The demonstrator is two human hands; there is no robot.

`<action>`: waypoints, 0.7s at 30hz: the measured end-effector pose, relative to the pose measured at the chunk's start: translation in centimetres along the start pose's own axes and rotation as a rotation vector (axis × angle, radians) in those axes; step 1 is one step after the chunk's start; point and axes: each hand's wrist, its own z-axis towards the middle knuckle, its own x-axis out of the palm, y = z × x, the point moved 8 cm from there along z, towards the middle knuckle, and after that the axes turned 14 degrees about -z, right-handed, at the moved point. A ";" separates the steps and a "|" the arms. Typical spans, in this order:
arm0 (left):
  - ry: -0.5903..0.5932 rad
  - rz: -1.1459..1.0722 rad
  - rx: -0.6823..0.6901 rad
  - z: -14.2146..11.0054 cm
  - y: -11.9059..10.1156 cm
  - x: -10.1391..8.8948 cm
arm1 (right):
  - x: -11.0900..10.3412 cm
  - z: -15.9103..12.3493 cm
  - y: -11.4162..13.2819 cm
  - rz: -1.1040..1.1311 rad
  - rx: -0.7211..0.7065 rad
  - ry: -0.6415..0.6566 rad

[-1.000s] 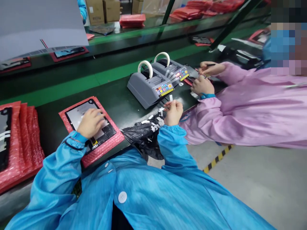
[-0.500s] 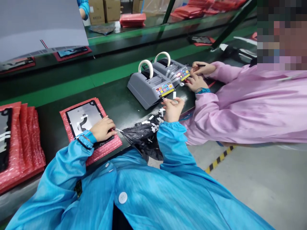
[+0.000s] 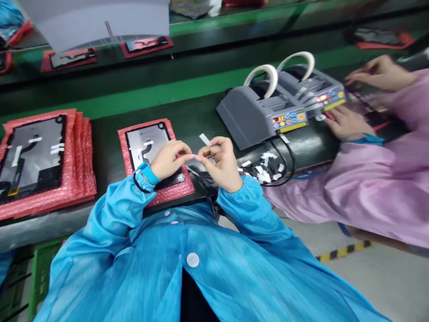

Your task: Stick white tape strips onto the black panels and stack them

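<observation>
My left hand point(image 3: 170, 160) is closed in a pinch above a flat screen panel point(image 3: 139, 137), which has white tape pieces and a dark ribbon cable on its grey back. The panel lies on a red bubble-wrap bag point(image 3: 169, 195). Fingertip to fingertip with it, my right hand point(image 3: 223, 164) is closed too. A small white tape strip point(image 3: 195, 157) spans the two pinches. Another tape strip point(image 3: 204, 139) sticks up from the right hand's fingers. To the right stands a grey tape dispenser point(image 3: 246, 114) with a lit panel; a short white piece shows at its front.
A second dispenser point(image 3: 313, 82) stands behind the first. A co-worker's hands point(image 3: 348, 123) are beside it. White tape scraps point(image 3: 264, 170) and black cables lie near the bench edge. Stacked panels on red bags point(image 3: 78, 165) stand at left. A grey board point(image 3: 97, 22) overhangs the far side.
My right hand has come left from the dispenser's front with tape to meet my left hand. My left hand has lifted off the panel into a pinch. The view has shifted.
</observation>
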 end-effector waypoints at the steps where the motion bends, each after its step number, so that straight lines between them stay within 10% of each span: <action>1: -0.014 0.002 -0.026 -0.4 0.5 -0.5 | 1.1 0.3 0.1 0.013 -0.007 0.048; 9: -0.128 -0.006 -0.204 -2.8 4.4 -3.5 | 4.4 2.3 -1.7 0.150 0.099 0.152; 21: -0.100 0.023 -0.258 -2.1 6.3 -3.2 | 6.7 3.9 -3.6 0.195 0.199 0.173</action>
